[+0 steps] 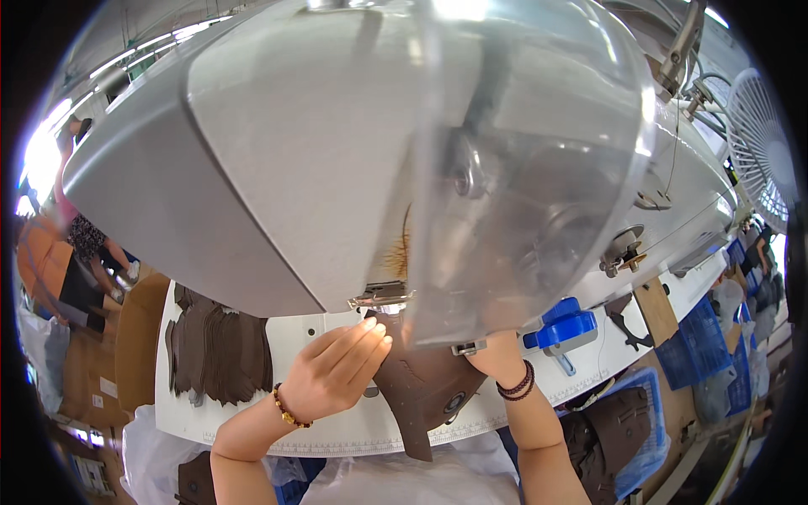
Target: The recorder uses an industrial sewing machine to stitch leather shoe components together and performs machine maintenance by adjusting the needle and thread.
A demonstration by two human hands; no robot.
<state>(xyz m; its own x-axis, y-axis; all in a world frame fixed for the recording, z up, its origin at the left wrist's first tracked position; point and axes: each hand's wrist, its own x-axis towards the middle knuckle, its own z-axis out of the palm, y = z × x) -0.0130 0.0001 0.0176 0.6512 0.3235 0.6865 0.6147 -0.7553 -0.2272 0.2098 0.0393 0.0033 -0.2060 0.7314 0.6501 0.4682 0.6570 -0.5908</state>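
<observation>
A brown leather-like piece (433, 383) with slits and a round dark fitting lies under the head of a large white sewing machine (311, 168). Its narrow strip hangs over the table's front edge. My left hand (341, 366) is at the piece's left edge, fingers stretched out side by side, tips close to the metal presser foot (383, 296). The thumb is hidden. My right hand (498, 355) rests at the piece's right side. Its fingers are mostly hidden behind the machine's clear plastic cover (522, 227).
Left on the white table (290, 345) lies a stack of brown pieces (219, 349). A blue device (564, 328) stands right of my right hand. Below the right table edge, a blue crate (652, 421) holds more brown pieces. A white fan (762, 143) is at the far right.
</observation>
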